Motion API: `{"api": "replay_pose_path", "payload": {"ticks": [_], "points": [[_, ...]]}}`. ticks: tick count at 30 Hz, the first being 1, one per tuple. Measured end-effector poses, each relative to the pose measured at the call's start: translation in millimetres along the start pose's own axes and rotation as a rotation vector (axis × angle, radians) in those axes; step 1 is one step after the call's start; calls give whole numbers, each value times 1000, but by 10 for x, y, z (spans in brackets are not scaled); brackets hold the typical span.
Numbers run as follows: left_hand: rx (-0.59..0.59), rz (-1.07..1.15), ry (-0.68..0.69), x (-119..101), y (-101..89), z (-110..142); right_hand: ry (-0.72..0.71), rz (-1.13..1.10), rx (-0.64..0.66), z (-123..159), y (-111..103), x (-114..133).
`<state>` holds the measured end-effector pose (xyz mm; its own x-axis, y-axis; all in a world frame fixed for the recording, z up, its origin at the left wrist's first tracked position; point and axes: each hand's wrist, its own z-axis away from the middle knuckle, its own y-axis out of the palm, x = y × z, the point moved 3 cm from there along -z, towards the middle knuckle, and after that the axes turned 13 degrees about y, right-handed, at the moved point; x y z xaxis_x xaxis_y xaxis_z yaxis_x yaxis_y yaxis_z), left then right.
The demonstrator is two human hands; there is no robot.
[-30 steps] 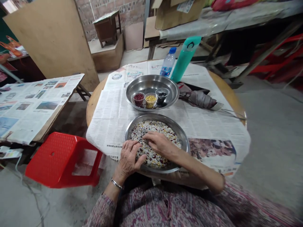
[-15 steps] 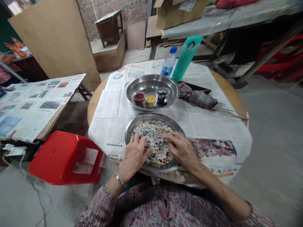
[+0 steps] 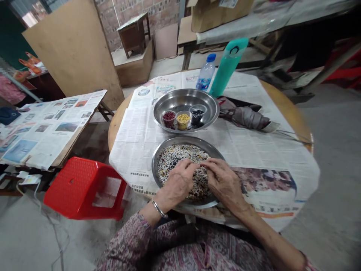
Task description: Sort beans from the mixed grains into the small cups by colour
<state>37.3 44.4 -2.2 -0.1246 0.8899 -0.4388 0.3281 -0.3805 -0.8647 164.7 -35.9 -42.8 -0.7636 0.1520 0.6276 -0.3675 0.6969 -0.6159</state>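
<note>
A steel basin (image 3: 158,180) nearest me holds a spread of white grains mixed with dark, yellow and red beans (image 3: 180,152). Over its middle, my left hand (image 3: 180,181) has its fingers drawn together, a silver bangle on the wrist. My right hand (image 3: 225,182) meets it from the right, thumb and fingers pinched, fingertips almost touching those of the left. Whatever lies between the fingers is too small or hidden. Behind stands a second steel basin (image 3: 186,97) with three clear cups: red beans (image 3: 169,116), yellow beans (image 3: 183,118) and black beans (image 3: 197,112).
A water bottle (image 3: 205,73), a teal flask (image 3: 229,67) and a folded grey umbrella (image 3: 245,117) lie or stand beyond the basins on the newspaper-covered round table (image 3: 132,137). A red stool (image 3: 76,188) is at left, near another papered table (image 3: 53,131). A person's sleeve (image 3: 9,90) shows far left.
My left hand has moved right across the grains toward my right hand. The fingers of both hands have closed in, and their tips now nearly meet. The view has shifted slightly.
</note>
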Motion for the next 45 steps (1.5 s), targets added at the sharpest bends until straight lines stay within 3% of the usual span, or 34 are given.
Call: {"api": "replay_pose_path", "payload": {"ticks": [4,8,11,14,17,23,26,28,36,40,45], "points": [[116,-226,-125,237,-122,35,-21,22,20,-8,3,44],[158,-107,-153,383,-55,42,-26,32,47,-1,9,43],[95,-2,-139,447,5,13,-23,34,80,4,16,38],[-81,104,-192,519,-35,-14,-8,32,92,5,21,37],[-261,272,-342,586,-144,11,-4,37,86,4,25,44],[-806,1341,-738,490,-198,199,-23,64,94,7,17,48],[-1015,1655,-859,367,-139,258,-81,127,132,-3,27,91],[-1089,1762,-921,311,-96,275,-151,156,191,-35,65,164],[-1102,1729,-997,229,-36,364,-490,158,499,-266,495,498],[-1096,1745,-969,188,-62,391,-506,244,556,-205,621,467],[-1091,1873,-883,156,-80,362,-454,272,574,-196,596,433]]}}
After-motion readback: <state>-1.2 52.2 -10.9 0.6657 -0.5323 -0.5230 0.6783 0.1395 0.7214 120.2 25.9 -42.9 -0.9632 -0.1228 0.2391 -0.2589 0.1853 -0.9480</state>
